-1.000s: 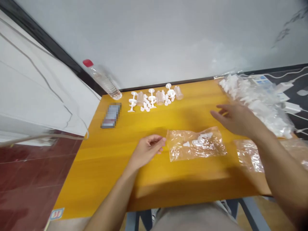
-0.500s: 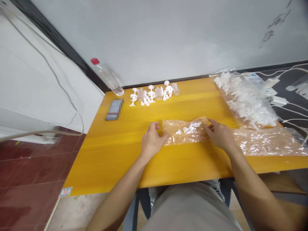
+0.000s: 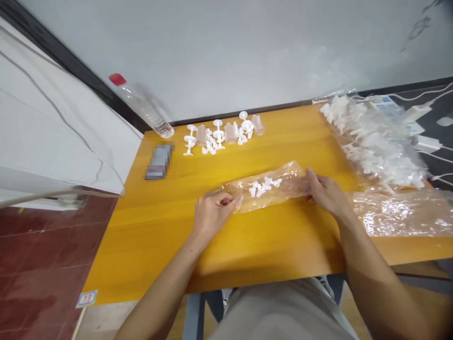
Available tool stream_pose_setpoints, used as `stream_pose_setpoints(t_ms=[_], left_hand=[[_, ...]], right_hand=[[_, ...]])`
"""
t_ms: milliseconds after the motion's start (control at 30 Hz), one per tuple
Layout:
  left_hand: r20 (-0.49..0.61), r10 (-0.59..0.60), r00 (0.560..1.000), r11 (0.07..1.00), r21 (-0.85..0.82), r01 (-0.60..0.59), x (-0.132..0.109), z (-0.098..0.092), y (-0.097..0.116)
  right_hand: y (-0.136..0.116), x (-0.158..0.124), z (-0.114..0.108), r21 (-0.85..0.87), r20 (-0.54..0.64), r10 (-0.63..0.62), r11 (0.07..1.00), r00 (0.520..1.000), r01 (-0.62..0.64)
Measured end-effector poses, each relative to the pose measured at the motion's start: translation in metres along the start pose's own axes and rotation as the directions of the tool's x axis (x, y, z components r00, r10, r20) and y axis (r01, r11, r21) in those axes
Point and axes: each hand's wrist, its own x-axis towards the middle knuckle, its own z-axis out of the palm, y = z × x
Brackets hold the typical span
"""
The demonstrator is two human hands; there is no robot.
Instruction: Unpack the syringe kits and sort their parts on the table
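A small clear plastic bag (image 3: 272, 191) with a few white plastic pieces inside is stretched between my hands over the yellow table (image 3: 247, 245). My left hand (image 3: 212, 212) pinches the bag's left end. My right hand (image 3: 323, 191) grips its right end, fingers closed on the film. The bag is lifted slightly and slants up to the right.
Small white plastic parts and clear cups (image 3: 221, 134) stand at the table's far edge. A water bottle (image 3: 141, 105) leans at the back left beside a phone (image 3: 158, 161). A big bag of white parts (image 3: 375, 144) and empty bags (image 3: 396, 212) lie at right; chargers (image 3: 424, 137) beyond.
My right hand came in from the right and took the bag's right end; both hands now pinch it and have raised and stretched it off the table.
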Motion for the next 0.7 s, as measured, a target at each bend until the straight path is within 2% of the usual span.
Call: stream_pose_setpoints(t_ms=[67, 133, 233, 300, 400, 467, 600, 700], left_hand=[[0.065, 0.122, 0.99, 0.973, -0.206, -0.106, 0.004, 0.002, -0.009], [0.077, 0.241, 0.968, 0.928, -0.31, -0.206, 0.008, 0.005, -0.018], [0.109, 0.369, 0.923, 0.887, -0.339, -0.314, 0.015, 0.012, -0.028], [0.109, 0.419, 0.901, 0.875, -0.312, -0.37, 0.02, 0.018, -0.031], [0.117, 0.472, 0.874, 0.865, -0.252, -0.434, 0.03, 0.025, -0.03], [0.169, 0.51, 0.844, 0.851, -0.241, -0.466, 0.037, 0.029, -0.028], [0.246, 0.539, 0.806, 0.838, -0.25, -0.485, 0.046, 0.035, -0.024], [0.246, 0.522, 0.816, 0.849, -0.244, -0.469, 0.046, 0.039, -0.026]], right_hand=[[-0.004, 0.008, -0.003, 0.002, 0.068, 0.078, 0.997, 0.995, -0.078], [-0.005, 0.016, -0.002, -0.077, 0.034, 0.108, 0.991, 0.994, -0.105], [-0.004, 0.024, 0.009, -0.194, -0.097, 0.044, 0.979, 0.994, -0.063], [-0.002, 0.025, 0.017, -0.191, -0.118, -0.001, 0.981, 0.993, -0.021], [-0.001, 0.025, 0.023, -0.075, -0.102, -0.009, 0.997, 0.995, 0.002], [-0.003, 0.024, 0.018, 0.055, -0.098, -0.011, 0.998, 0.995, 0.016], [-0.019, 0.018, -0.004, 0.248, -0.148, -0.073, 0.963, 0.986, 0.108], [-0.039, 0.012, -0.024, 0.259, -0.176, -0.136, 0.949, 0.975, 0.179]])
